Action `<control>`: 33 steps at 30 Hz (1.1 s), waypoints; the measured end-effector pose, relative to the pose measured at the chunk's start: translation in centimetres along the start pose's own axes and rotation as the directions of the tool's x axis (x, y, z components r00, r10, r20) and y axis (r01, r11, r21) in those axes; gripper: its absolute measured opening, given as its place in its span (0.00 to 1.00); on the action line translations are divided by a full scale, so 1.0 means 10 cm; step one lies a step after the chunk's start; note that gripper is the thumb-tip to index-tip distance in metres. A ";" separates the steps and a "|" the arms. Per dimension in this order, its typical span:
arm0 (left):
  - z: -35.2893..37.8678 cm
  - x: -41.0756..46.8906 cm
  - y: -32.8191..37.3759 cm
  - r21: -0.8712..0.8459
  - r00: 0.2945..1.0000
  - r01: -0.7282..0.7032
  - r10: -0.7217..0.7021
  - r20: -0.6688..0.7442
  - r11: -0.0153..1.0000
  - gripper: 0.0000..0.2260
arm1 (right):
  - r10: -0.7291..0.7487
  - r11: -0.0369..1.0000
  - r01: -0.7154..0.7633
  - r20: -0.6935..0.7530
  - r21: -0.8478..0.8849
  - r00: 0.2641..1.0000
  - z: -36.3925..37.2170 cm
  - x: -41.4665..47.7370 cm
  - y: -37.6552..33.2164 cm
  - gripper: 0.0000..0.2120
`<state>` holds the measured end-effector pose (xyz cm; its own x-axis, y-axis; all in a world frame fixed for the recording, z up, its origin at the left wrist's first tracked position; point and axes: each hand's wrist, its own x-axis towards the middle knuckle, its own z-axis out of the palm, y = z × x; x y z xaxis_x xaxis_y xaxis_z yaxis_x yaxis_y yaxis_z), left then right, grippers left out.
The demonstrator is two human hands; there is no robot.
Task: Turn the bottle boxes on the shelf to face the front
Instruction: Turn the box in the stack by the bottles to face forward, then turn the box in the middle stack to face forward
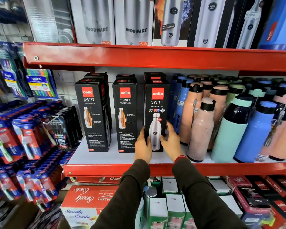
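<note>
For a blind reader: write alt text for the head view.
Both hands, left hand and right hand, grip the rightmost Cello Swift box on a red shelf, its front showing a steel bottle. Two more Swift boxes stand left showing text panels; colourful bottles crowd the right.

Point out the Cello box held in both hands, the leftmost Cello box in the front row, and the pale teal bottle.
held Cello box (157, 103): head view, upper front panel.
leftmost Cello box (91, 113): head view, middle of facing panel.
pale teal bottle (228, 138): head view, ribbed body.
</note>
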<state>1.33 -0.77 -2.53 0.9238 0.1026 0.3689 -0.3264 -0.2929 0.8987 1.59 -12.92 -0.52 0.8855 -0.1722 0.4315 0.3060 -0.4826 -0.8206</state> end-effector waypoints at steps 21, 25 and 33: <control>-0.89 0.14 -0.17 -0.084 0.952 -0.119 0.090 -0.294 0.989 0.22 | -0.023 0.970 0.006 0.069 0.242 0.997 0.96 -0.45 -0.45 0.27; -0.95 0.22 -0.21 -0.237 0.986 0.104 -0.131 -0.101 0.966 0.21 | 0.080 0.978 -0.109 0.161 0.176 0.984 1.07 -0.32 -0.47 0.31; -1.10 0.22 -0.27 -0.493 0.983 0.128 -0.178 -0.055 0.860 0.23 | 0.045 0.996 -0.051 0.082 0.079 0.996 1.14 -0.33 -0.50 0.34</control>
<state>2.05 10.76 -1.53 0.9546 0.2053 0.2159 -0.2615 0.2299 0.9374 1.13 -0.16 -2.12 0.9241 -0.1223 0.3621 0.2870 -0.4036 -0.8687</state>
